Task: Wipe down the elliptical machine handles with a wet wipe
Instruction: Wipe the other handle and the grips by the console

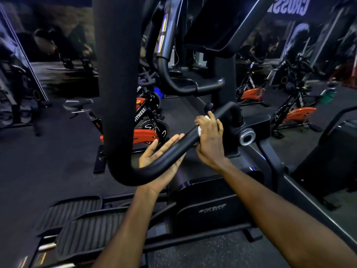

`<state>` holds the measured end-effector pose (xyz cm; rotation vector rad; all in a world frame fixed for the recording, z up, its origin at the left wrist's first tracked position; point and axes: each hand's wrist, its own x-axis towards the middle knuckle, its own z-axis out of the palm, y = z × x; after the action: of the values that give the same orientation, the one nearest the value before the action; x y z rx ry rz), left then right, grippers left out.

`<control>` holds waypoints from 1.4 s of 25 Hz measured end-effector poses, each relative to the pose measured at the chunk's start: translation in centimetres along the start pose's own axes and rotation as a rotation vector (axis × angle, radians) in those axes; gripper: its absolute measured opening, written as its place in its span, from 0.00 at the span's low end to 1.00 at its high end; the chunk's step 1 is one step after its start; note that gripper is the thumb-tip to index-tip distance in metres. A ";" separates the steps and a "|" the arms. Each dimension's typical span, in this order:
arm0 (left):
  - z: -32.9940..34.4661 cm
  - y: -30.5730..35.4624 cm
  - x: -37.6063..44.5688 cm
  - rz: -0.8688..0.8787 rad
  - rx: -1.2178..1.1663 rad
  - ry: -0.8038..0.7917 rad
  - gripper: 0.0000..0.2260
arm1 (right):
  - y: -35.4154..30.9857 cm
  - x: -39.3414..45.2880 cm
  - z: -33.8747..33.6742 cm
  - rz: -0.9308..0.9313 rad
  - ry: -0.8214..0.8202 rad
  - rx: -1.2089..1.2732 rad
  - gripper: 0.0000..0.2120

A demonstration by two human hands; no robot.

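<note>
A thick black elliptical handle drops from the top of the view, bends near the middle and runs up to the right as a thinner bar. My right hand is wrapped over that bar, holding a white wet wipe against it; only small bits of the wipe show between my fingers. Just below the bend, my left hand lies palm up under the bar with straight fingers touching it.
The elliptical's black body and ribbed foot pedals lie below my arms. Its fixed handlebar and console rise behind. Orange-and-black spin bikes stand left and right on the dark gym floor.
</note>
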<state>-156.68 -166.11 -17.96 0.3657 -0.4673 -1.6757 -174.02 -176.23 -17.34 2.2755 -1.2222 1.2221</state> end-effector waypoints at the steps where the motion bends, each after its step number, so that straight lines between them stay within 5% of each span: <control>1: 0.0 -0.4 0.3 -0.041 -0.080 -0.028 0.28 | 0.4 -0.2 0.1 -0.059 -0.019 -0.008 0.26; 3: -0.1 -1.6 1.2 -0.030 -0.139 -0.055 0.27 | 2.1 0.3 0.2 -0.097 -0.045 -0.063 0.27; 6: 0.2 -3.3 3.0 0.011 -0.180 -0.072 0.21 | 4.7 2.5 0.4 0.129 -0.065 0.006 0.34; 10: 1.6 -5.3 6.8 0.063 -0.207 -0.036 0.20 | 8.1 3.1 1.5 0.060 -0.068 0.002 0.33; 13: 2.0 -6.8 9.6 0.090 -0.261 -0.006 0.20 | 10.9 5.1 1.5 0.284 -0.075 0.025 0.37; 16: 2.3 -8.0 11.8 0.109 -0.237 0.022 0.20 | 12.5 5.1 2.6 0.223 -0.110 0.008 0.39; 22: 3.0 -8.8 13.3 0.131 -0.249 0.051 0.19 | 17.8 6.1 3.6 0.525 -0.140 0.131 0.28; 26: 2.9 -9.0 13.3 0.147 -0.242 0.074 0.18 | 20.6 6.1 2.7 0.729 -0.328 0.245 0.10; 29: 3.1 -9.1 13.0 0.152 -0.233 0.068 0.18 | 19.6 9.9 0.0 0.884 -0.424 0.682 0.11; 31: 3.0 -8.9 13.1 0.153 -0.223 0.088 0.19 | 18.4 12.8 -0.5 0.801 -0.446 0.738 0.18; 35: 2.3 -8.3 12.4 0.168 -0.216 0.169 0.21 | 17.4 14.9 0.5 0.621 -0.673 0.383 0.23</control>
<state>-166.88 -177.16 -19.81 0.2973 -0.1843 -1.5008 -183.24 -195.15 -8.21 2.8278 -2.2281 0.9210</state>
